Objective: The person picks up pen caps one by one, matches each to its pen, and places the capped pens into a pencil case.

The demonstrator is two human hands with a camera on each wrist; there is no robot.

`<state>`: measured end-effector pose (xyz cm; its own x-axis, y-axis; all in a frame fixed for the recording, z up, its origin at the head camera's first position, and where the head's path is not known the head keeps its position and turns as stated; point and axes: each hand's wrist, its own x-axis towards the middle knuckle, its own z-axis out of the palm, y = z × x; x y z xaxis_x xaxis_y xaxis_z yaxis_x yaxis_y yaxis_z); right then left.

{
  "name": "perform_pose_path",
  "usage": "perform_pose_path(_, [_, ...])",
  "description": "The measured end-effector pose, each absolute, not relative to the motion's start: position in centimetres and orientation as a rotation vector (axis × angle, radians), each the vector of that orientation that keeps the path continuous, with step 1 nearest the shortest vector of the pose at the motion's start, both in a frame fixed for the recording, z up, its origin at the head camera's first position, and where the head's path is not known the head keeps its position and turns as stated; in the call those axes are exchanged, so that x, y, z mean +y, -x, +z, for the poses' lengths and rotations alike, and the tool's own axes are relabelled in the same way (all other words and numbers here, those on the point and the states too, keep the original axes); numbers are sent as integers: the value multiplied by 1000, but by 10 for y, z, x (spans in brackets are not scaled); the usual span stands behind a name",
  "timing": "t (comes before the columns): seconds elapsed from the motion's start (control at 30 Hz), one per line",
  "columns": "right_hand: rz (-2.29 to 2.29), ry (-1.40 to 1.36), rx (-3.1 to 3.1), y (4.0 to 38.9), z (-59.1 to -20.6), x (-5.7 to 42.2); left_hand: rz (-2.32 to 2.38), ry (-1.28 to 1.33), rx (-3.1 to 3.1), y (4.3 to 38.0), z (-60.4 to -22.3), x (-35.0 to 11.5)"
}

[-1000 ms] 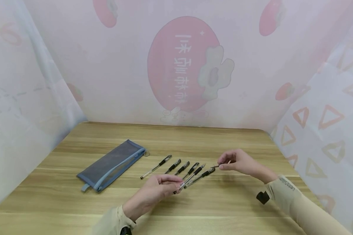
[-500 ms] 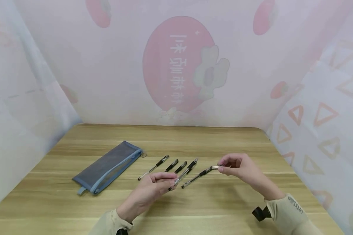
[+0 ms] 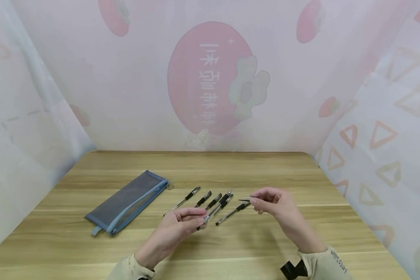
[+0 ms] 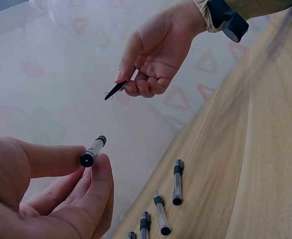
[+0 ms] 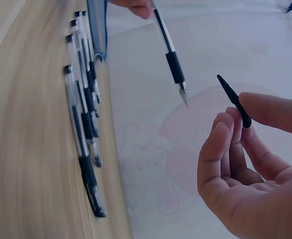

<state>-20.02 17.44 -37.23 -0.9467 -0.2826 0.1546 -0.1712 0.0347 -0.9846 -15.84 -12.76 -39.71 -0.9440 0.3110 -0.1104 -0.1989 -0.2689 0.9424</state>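
Observation:
My left hand [image 3: 177,229] pinches an uncapped gel pen [image 5: 174,64] between thumb and fingers near its rear end. The pen has a clear barrel and black grip, and its bare metal tip slants up and away. To the right, my right hand [image 3: 278,212] pinches a small pen cap [image 5: 230,94] with a black clip; its clear part is mostly hidden in the right wrist view. Cap and pen tip are apart, both above the table. Below lie several capped gel pens in a row, the rightmost pen [image 3: 233,213] apart from the others.
A blue-grey mesh pencil pouch [image 3: 127,200] lies left of the pens, its zipper side facing them. The wooden table [image 3: 196,167] ends at a printed cloth backdrop [image 3: 143,97], with cloth at both sides too.
The head view has shifted slightly. My right hand has turned the cap between its fingers, so it now points left. My left hand, still pinching the pen, has moved a little left.

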Motion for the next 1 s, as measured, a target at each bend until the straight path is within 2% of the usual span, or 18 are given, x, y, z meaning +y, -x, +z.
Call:
perform_pose_path(0.43, [-2120, 308, 2184, 204, -383, 173, 2215, -202, 1723, 157, -395, -131])
perform_pose_path(1.0, [-2075, 359, 2143, 211, -394, 176, 2048, -340, 1810, 154, -402, -129])
